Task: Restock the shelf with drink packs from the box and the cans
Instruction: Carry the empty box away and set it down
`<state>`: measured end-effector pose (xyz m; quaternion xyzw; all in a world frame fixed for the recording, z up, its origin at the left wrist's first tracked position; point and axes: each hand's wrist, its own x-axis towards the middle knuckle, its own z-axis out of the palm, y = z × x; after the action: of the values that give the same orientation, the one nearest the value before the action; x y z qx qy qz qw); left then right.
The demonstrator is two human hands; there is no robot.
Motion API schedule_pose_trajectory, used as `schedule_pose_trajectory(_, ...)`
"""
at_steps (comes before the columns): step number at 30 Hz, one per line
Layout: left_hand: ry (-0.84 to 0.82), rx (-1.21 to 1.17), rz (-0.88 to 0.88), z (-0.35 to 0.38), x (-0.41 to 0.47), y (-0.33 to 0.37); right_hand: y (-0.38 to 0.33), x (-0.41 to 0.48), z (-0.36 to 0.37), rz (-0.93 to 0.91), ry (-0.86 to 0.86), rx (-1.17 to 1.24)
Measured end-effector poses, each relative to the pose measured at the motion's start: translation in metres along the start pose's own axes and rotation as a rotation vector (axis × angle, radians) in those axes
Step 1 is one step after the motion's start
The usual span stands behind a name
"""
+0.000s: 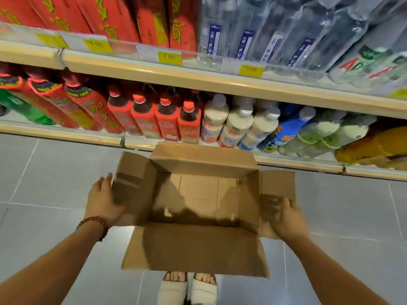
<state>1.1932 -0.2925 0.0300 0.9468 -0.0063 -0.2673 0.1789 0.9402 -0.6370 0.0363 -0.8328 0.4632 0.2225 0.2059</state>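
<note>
One cardboard box (198, 194) is seen, open at the top, all four flaps folded outward, nothing visible inside but bare cardboard. It is held up over the floor, just in front of the lower shelf (286, 161).

Two hands are on the box. The left hand (103, 201) is laid flat against the outside of the left flap, fingers extended, thumb side toward the box; a beaded bracelet (97, 223) is worn on that wrist. The right hand (286, 219) is curled over the right flap, fingers on its upper face; motion blur leaves the exact grip unclear.

Beyond the box, on the lower shelf: four red-labelled bottles with red caps (167, 119) in the front row directly behind the box, three pale milky bottles with grey caps (235, 126) to their right, one blue-labelled bottle (284, 133) further right. Larger red bottles (88, 106) lie left of the box; their count is unclear.

Above the box, on the upper shelf (154, 71): red cartons (110, 18) at left, clear water bottles (275, 29) at right. Four yellow price tags (169, 58) are countable on its edge.

Below the box: grey tiled floor (44, 172), two feet in pale sandals (187, 289).
</note>
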Motion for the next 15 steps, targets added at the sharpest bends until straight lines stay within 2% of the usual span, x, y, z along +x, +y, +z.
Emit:
schedule_pose_trajectory(3,-0.028,-0.027,-0.106,0.020,0.015,-0.010,0.014,0.017,0.029,0.119,-0.039,0.106)
schedule_pose_trajectory(7,-0.020,-0.071,-0.135,0.035,0.023,-0.017,0.022,0.032,0.037,0.316,0.105,0.044)
schedule_pose_trajectory(9,0.027,-0.061,-0.144,0.039,0.022,-0.019,0.027,0.038,0.035,0.387,0.103,0.128)
schedule_pose_trajectory(12,0.098,-0.037,-0.145,0.038,0.024,-0.019,0.032,0.047,0.033,0.383,0.093,0.362)
schedule_pose_trajectory(15,0.135,-0.036,-0.103,0.035,0.024,-0.015,0.031,0.045,0.027,0.280,0.134,0.274)
